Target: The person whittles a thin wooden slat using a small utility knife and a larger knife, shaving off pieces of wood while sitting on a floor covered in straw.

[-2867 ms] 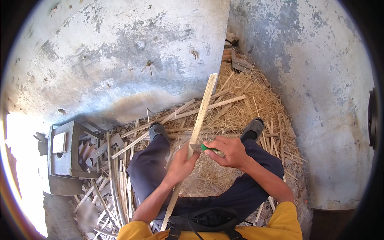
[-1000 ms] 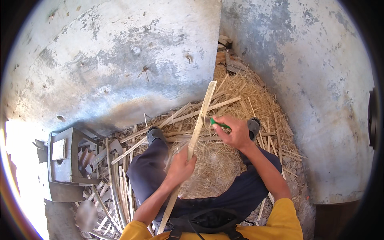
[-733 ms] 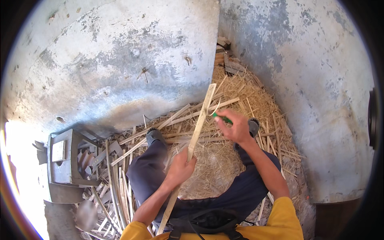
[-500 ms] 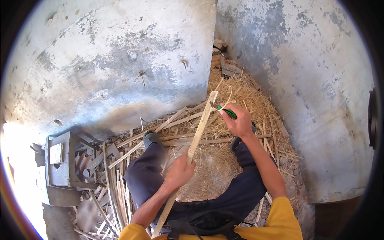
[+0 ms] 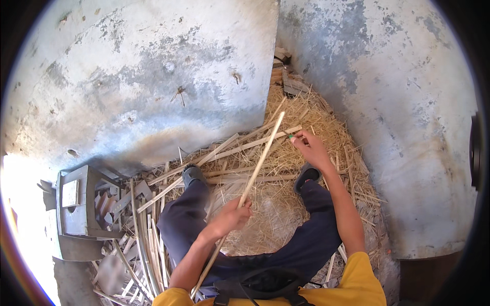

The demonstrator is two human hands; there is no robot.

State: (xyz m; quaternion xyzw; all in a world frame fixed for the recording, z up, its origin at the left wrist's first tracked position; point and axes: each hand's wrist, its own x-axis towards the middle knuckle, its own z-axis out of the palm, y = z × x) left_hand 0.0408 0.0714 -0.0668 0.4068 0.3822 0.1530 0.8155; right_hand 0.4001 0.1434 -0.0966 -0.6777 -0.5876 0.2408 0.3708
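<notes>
2 hands: left hand (image 5: 232, 217) fingers grip a pale cane strip (image 5: 255, 168), right hand (image 5: 310, 149) fingers pinch a green-handled tool (image 5: 291, 136).

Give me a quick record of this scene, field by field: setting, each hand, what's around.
Setting: person seated on straw-covered ground in a corner of weathered grey walls
Left hand: gripping a long pale split cane strip near its middle
Right hand: extended past the strip's far end, holding a small green-handled tool
Strip pose: slanted, far end raised toward the corner
Left side: grey metal box-like frame, pile of pale cut cane strips
Legs: dark trousers, dark shoes
</notes>
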